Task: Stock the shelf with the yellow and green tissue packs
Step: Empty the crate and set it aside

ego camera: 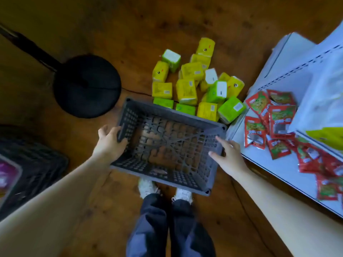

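Note:
Several yellow tissue packs [186, 91] and green tissue packs [231, 109] lie in a loose heap on the wooden floor beyond a dark grey plastic crate [202, 184]. The crate has nothing in it and hangs tilted above my feet. My left hand [109, 141] grips the crate's left rim, thumb over the edge. My right hand [229, 156] is at the crate's right wall with fingers spread and straight. The white shelf [278, 169] stands to the right of the heap.
Several red snack packets [274, 115] lie scattered on the white shelf. A black round stand base [87, 86] with a pole sits on the floor at the left. Another dark crate [35, 164] with purple items is at the far left edge.

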{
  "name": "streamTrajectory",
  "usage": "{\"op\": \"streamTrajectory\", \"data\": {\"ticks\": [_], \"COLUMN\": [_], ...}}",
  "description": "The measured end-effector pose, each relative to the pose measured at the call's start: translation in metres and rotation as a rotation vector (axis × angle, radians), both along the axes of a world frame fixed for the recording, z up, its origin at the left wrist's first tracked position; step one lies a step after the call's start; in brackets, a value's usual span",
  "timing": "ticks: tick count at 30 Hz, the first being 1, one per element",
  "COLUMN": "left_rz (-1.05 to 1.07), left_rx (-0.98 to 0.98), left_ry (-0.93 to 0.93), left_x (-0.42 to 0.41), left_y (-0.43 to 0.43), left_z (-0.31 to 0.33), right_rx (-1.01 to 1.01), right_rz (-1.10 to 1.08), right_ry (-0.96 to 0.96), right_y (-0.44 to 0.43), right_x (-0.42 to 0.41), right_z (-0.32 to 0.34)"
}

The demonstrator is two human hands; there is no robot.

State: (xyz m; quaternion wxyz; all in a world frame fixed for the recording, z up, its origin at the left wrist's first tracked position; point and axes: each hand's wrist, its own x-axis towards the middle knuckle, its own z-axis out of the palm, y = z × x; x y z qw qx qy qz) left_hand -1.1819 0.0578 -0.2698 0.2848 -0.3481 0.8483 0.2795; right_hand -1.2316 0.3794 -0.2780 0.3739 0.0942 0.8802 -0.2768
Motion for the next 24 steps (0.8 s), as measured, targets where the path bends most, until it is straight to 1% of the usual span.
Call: {"op": "streamTrajectory", "data": {"ticks": [3, 7, 8, 10, 12, 13, 16, 17, 19, 21, 24], "left_rz": [-0.007, -0.013, -0.031, -0.103, -0.140, -0.135, -0.067, -0.068, -0.107, -0.103, -0.001], "left_rx": [-0.002, 0.007, -0.010, -0.114, -0.212, -0.216, -0.096, -0.083, -0.084, -0.077, -0.092], "left_ry": [-0.112, -0.164, -0.170, -0.150, -0.081, -0.061, -0.052, -0.054, -0.053, -0.049, -0.038], "left_x": [0.008, 0.009, 0.010, 0.012, 0.018, 0.019, 0.017, 0.016, 0.016, 0.024, 0.052], "left_y": [-0.008, -0.013, -0.014, -0.017, -0.021, -0.025, -0.043, -0.050, -0.060, -0.066, -0.082], "left_z": [-0.070, -0.134, -0.146, -0.165, -0.177, -0.181, -0.189, -0.188, -0.183, -0.175, -0.166], "right_rx": [0.049, 0.061, 0.056, 0.042, 0.018, 0.000, -0.013, -0.014, -0.026, -0.039, -0.066], "right_rz": [-0.099, -0.222, -0.253, -0.315, -0.382, -0.394, -0.401, -0.407, -0.411, -0.403, -0.349], "right_ry": [-0.080, -0.148, -0.145, -0.116, -0.081, -0.055, 0.005, 0.011, 0.035, 0.058, 0.074], "right_y": [0.004, 0.008, 0.009, 0.011, 0.013, 0.013, 0.013, 0.012, 0.007, -0.001, -0.022], "right_x": [0.007, 0.020, 0.022, 0.025, 0.028, 0.028, 0.030, 0.031, 0.035, 0.041, 0.047], "right_z": [-0.065, -0.126, -0.137, -0.154, -0.162, -0.165, -0.165, -0.164, -0.161, -0.155, -0.149]}}
